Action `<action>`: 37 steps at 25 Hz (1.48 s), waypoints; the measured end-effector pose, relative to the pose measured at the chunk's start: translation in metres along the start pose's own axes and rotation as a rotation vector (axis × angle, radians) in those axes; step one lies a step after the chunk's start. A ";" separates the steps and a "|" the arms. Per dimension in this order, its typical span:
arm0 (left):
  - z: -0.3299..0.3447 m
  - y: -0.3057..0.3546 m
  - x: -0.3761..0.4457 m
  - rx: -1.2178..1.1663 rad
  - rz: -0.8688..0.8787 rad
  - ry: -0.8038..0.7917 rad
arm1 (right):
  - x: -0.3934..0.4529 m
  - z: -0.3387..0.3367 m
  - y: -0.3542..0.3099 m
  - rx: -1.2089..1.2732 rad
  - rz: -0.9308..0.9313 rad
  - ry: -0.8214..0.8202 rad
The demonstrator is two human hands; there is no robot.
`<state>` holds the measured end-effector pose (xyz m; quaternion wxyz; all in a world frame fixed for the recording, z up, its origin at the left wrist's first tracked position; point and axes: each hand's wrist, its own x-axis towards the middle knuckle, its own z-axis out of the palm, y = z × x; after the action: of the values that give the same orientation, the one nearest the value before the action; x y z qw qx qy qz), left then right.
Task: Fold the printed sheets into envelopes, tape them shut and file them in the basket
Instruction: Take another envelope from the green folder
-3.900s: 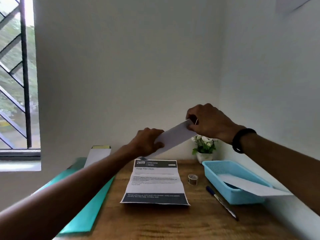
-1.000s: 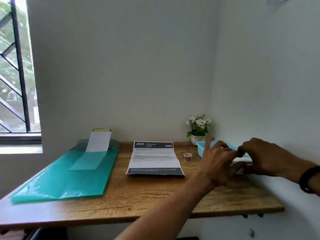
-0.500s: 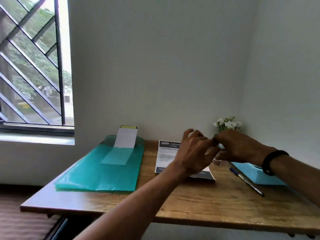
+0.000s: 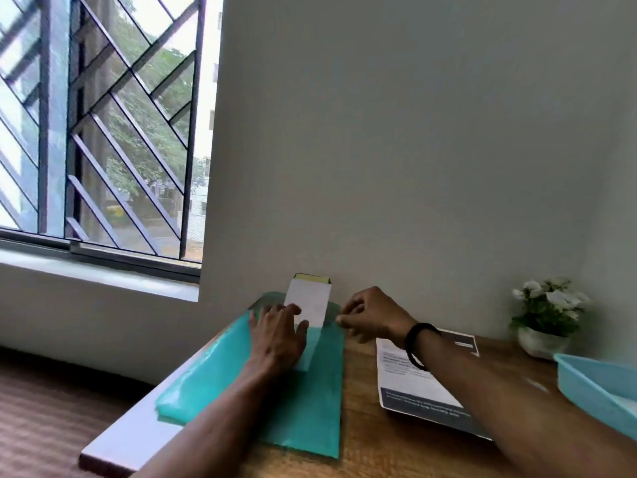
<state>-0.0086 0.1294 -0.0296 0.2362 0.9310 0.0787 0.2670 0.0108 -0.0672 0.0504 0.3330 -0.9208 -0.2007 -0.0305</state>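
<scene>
**A:** What is hidden or hard to make out?

**B:** The light blue plastic basket (image 4: 596, 388) is cut off by the right edge of the view, so only its left end shows, at the desk's right side. The right forearm crosses the printed paper sheet with dark bands (image 4: 410, 377), covering much of it. Its text is too blurred to read. A small yellow-topped object (image 4: 312, 278) stands against the wall behind a white paper slip (image 4: 308, 303); I cannot tell what it is.

**A:** What else lies around?

**B:** A teal translucent plastic folder (image 4: 262, 391) lies along the left part of the wooden desk (image 4: 358, 408), reaching toward its back edge. The white slip stands up out of the folder's far end. A white pot of small white flowers (image 4: 543, 319) sits near the back right corner. A barred window (image 4: 103, 125) fills the upper left.

**A:** And the hands?

**B:** The left hand (image 4: 277, 334) lies palm down on the folder, fingers spread and fairly straight, their tips touching the slip's lower left. The right hand (image 4: 370, 317), a black band on its wrist (image 4: 418, 345), hovers just right of the slip with fingers loosely curled. Whether its fingertips pinch anything, I cannot tell.
</scene>
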 end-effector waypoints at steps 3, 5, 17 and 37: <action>0.005 -0.007 0.001 -0.016 -0.031 -0.124 | 0.041 0.020 -0.012 0.262 0.191 -0.022; 0.005 -0.006 0.000 -0.028 -0.020 -0.154 | 0.063 0.032 -0.016 0.405 0.297 -0.042; 0.005 -0.008 0.001 -0.043 -0.048 -0.132 | 0.107 0.028 -0.029 0.776 0.222 0.120; -0.026 -0.004 0.018 -1.106 -0.304 0.135 | 0.008 -0.016 0.040 0.733 0.249 -0.170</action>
<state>-0.0075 0.1479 -0.0041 0.7179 0.6282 0.0754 0.2902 0.0348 -0.1024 0.0399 0.6229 -0.7575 -0.1120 0.1601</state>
